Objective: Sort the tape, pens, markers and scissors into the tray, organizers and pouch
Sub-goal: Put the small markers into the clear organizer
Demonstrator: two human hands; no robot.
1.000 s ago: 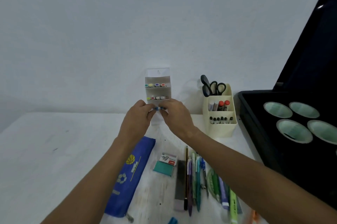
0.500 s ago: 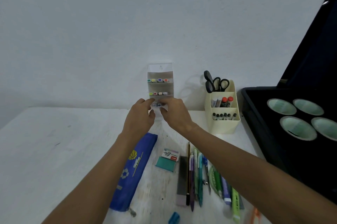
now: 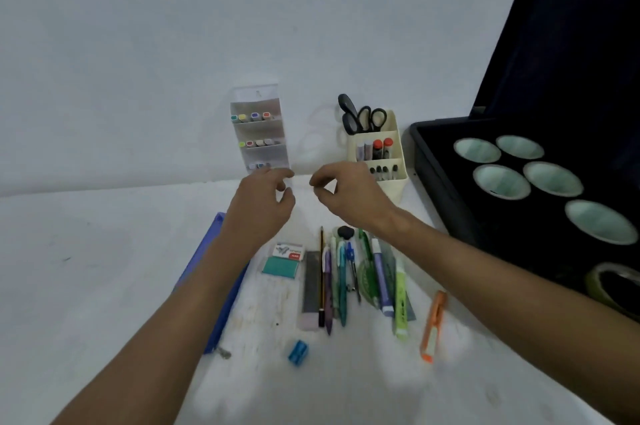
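The blue pouch (image 3: pixel 211 272) is seen partly hidden under the left forearm. The left hand (image 3: pixel 259 203) is held just below the clear marker rack (image 3: pixel 259 134), its fingers loosely curled with nothing seen in them. The right hand (image 3: pixel 349 194) is held beside it, thumb and forefinger nearly pinched, nothing visibly gripped. The pens (image 3: pixel 341 282) are laid in a row below both hands, their long axes pointed towards the wall, nearer the right hand. The scissors (image 3: pixel 362 118) are stood in the cream organizer (image 3: pixel 391 182).
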